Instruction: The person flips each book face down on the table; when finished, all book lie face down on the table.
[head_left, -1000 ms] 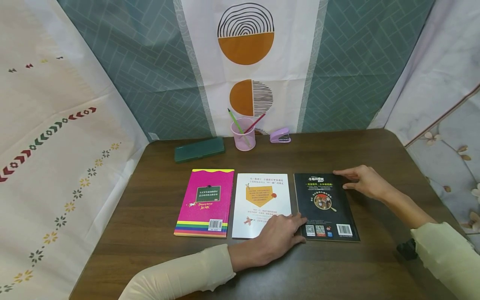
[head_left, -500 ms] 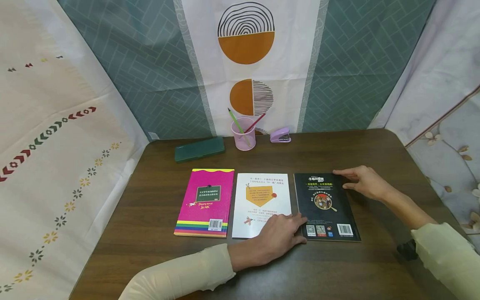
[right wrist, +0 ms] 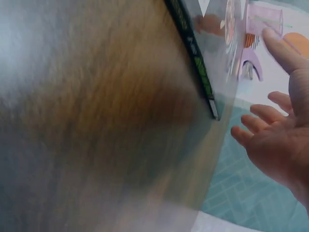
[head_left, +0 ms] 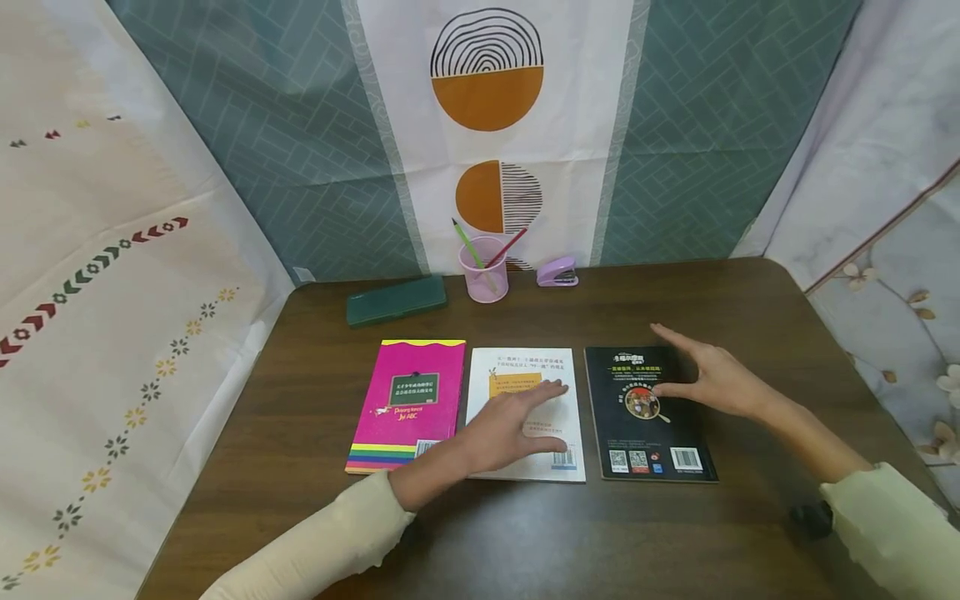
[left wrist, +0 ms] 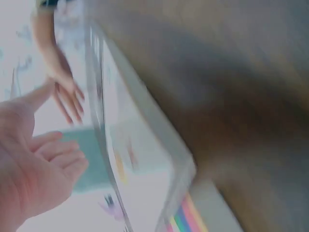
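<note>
Three books lie side by side on the brown table. The left hand (head_left: 501, 429) hovers over the white book (head_left: 558, 408), thumb and fingers spread apart, hiding part of its cover. Above the upper right part of the black book (head_left: 652, 437) is the right hand (head_left: 712, 379), also with thumb and fingers held wide and nothing between them. The pink book (head_left: 416, 367) lies at the left, its lower right corner partly behind the left wrist. In the left wrist view, the left palm (left wrist: 38, 169) shows beside the white book. The right wrist view shows the right hand (right wrist: 280, 130) clear of the black book's edge.
Along the back of the table (head_left: 300, 375) stand a dark green case (head_left: 396, 301), a pink pen cup (head_left: 483, 279) with a green and a red pencil, and a purple stapler (head_left: 557, 272). Patterned cloth (head_left: 315, 150) hangs behind and at both sides.
The left hand has left the black book's lower left corner and moved up and left over the white book. The right hand has come off the black book's upper right edge, shifting slightly left.
</note>
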{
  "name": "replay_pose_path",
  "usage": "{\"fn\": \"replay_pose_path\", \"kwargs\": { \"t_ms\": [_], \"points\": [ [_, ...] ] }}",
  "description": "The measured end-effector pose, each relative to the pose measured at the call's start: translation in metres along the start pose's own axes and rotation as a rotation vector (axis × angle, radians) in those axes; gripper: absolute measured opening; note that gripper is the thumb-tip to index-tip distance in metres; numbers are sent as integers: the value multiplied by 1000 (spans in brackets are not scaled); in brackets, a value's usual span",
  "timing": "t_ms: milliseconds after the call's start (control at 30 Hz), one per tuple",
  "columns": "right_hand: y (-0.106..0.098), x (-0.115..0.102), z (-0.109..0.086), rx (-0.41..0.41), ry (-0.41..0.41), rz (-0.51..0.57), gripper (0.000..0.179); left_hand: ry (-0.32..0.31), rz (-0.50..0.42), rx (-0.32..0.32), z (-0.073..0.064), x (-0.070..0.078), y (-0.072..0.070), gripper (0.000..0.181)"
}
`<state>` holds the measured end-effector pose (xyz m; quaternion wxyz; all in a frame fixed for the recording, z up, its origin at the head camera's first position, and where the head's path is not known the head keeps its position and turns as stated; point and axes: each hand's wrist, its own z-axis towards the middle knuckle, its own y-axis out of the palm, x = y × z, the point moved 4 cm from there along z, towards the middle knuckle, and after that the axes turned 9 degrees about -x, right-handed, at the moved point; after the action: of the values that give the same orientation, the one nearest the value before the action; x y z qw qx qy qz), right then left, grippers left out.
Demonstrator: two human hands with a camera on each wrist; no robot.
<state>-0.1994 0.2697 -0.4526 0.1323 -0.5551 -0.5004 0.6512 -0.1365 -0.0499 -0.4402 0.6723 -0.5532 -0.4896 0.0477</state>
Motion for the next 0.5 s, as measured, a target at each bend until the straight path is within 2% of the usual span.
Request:
{"fn": "replay_pose_path", "kwargs": {
  "t_ms": [100, 233, 367, 500],
  "points": [
    [4, -6, -3, -2, -16, 33, 114, -42, -75, -1, -13, -24, -16, 94],
    [11, -13, -6, -11, -47, 100, 124, -84, -119, 8, -31, -57, -35, 108],
    [19, -17, -9, -29, -91, 166, 130, -95, -162, 24, -49, -88, -48, 121],
    [27, -19, -11, -53, -117, 205, 131, -96, -179, 42, -67, -111, -58, 130]
  ]
}}
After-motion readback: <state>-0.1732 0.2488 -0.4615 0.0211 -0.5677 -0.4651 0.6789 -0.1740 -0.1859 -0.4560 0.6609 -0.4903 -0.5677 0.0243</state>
